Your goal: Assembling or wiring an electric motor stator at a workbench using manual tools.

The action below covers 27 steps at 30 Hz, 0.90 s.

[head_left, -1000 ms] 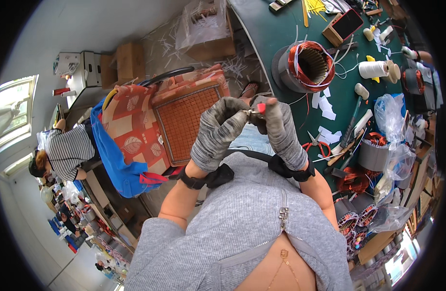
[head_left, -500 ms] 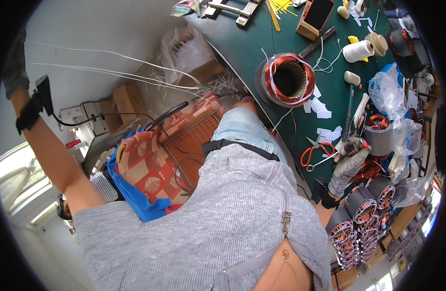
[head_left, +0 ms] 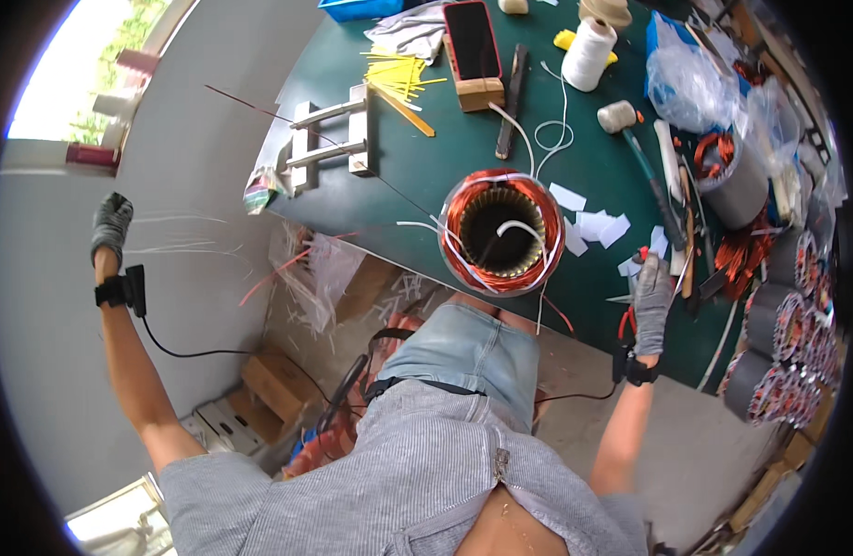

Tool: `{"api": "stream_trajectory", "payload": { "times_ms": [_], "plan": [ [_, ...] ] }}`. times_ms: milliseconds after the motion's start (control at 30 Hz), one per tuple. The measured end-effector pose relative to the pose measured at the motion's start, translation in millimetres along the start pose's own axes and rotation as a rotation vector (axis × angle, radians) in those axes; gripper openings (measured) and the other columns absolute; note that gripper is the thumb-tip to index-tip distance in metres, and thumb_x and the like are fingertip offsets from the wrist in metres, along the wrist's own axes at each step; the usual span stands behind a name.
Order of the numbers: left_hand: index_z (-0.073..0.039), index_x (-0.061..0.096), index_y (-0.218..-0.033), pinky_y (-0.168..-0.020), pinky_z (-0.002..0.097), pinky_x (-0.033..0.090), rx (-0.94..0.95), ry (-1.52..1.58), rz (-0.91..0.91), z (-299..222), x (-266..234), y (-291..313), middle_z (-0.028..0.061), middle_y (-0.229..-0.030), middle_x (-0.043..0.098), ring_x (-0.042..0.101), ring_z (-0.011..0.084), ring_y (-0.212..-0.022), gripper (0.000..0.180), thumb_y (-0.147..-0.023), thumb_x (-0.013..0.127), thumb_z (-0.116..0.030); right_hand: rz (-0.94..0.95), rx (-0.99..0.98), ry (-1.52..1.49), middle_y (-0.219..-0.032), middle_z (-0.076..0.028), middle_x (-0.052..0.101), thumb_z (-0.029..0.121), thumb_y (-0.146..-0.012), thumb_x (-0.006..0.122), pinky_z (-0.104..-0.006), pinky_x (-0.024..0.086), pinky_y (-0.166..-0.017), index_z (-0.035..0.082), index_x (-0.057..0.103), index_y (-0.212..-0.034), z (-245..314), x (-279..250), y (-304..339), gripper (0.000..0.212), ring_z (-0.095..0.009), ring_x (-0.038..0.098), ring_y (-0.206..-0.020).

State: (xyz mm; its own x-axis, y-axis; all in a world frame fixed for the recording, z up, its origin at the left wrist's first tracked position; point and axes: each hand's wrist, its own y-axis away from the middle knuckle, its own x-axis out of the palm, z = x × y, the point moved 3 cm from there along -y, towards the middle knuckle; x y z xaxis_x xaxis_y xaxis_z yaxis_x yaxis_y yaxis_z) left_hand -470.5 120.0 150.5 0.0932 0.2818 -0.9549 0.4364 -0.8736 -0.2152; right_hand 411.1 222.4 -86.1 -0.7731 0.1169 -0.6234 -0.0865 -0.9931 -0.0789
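Note:
My left hand (head_left: 111,227), in a grey glove, is stretched far out to the left with its fingers closed. Thin white cords (head_left: 181,249), smeared by motion, trail from it toward the right. My right hand (head_left: 650,301), gloved too, is closed above the right part of the table, with a small red tip showing at its fingers; the rest of what it holds is hidden. Red-handled scissors (head_left: 627,321) lie partly hidden beside that hand. A motor stator (head_left: 545,199) with copper windings stands at the table's near edge, white cord laced round the coils and loose ends hanging out.
On the green table (head_left: 398,199) are a metal frame (head_left: 329,134), yellow strips (head_left: 398,74), a phone on a wooden block (head_left: 482,95), a white cord spool (head_left: 588,56), a mallet (head_left: 645,171) and white paper pieces (head_left: 567,196). Several wound stators (head_left: 767,320) are stacked at right.
The view has swung, bringing the stator nearer the middle. My left hand stays far out, the cords now shorter and blurred. My right hand has moved from the copper coils toward the scissors.

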Motion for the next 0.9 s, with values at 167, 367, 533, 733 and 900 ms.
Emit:
{"api": "stream_trajectory", "payload": {
  "times_ms": [167, 367, 533, 733, 900],
  "plan": [
    [-0.004, 0.050, -0.078, -0.049, 0.0231, 0.032, -0.052, -0.289, 0.076, -52.3, 27.6, 48.5, -0.0041, -0.059, 0.040, 0.035, 0.0065, -0.056, 0.004, -0.083, 0.049, -0.005, -0.001, -0.138, 0.275, -0.098, -0.016, 0.055, 0.012, -0.086, 0.050, -0.0380, 0.042, -0.083, 0.003, 0.058, -0.100, -5.4, 3.6, 13.2, 0.019, -0.032, 0.054, -0.091],
    [-0.013, 0.046, -0.125, -0.075, 0.0267, 0.039, 0.150, 0.374, -0.145, -110.5, 102.1, 173.7, 0.0063, -0.092, 0.056, 0.049, 0.0121, -0.082, 0.036, -0.094, 0.039, -0.031, -0.714, -0.362, 0.125, -0.091, -0.011, 0.053, 0.008, -0.087, 0.044, -0.0307, 0.043, -0.076, 0.000, 0.056, -0.102, 62.7, -26.7, 102.1, 0.021, -0.019, 0.052, -0.086],
    [-0.004, 0.043, -0.125, -0.091, 0.0349, 0.036, 0.303, 1.004, 0.092, -292.1, 152.0, 308.8, 0.0129, -0.123, 0.051, 0.046, 0.0215, -0.114, 0.054, -0.092, 0.035, -0.047, -0.171, -0.643, 0.095, -0.094, -0.008, 0.056, 0.000, -0.079, 0.050, -0.0383, 0.042, -0.081, 0.005, 0.053, -0.104, 170.6, 63.1, 212.1, 0.026, -0.022, 0.058, -0.079],
    [-0.002, 0.043, -0.124, -0.101, 0.0368, 0.030, 0.483, 1.651, 0.432, -388.1, 188.0, 373.5, 0.0172, -0.134, 0.037, 0.037, 0.0253, -0.124, 0.054, -0.092, 0.037, -0.045, 0.177, -0.592, -0.280, -0.095, -0.015, 0.056, 0.006, -0.076, 0.062, -0.0359, 0.047, -0.072, 0.006, 0.056, -0.102, 198.0, 121.4, 238.1, 0.027, -0.028, 0.057, -0.086],
    [-0.003, 0.039, -0.127, -0.102, 0.0352, 0.026, 0.520, 1.721, 0.564, -409.9, 200.6, 381.7, 0.0147, -0.136, 0.035, 0.033, 0.0230, -0.126, 0.059, -0.091, 0.037, -0.050, 0.036, -0.576, -0.258, -0.097, -0.014, 0.055, 0.011, -0.078, 0.059, -0.0353, 0.048, -0.071, 0.005, 0.054, -0.102, 182.9, 110.0, 246.6, 0.024, -0.032, 0.057, -0.084]
  ]
}}
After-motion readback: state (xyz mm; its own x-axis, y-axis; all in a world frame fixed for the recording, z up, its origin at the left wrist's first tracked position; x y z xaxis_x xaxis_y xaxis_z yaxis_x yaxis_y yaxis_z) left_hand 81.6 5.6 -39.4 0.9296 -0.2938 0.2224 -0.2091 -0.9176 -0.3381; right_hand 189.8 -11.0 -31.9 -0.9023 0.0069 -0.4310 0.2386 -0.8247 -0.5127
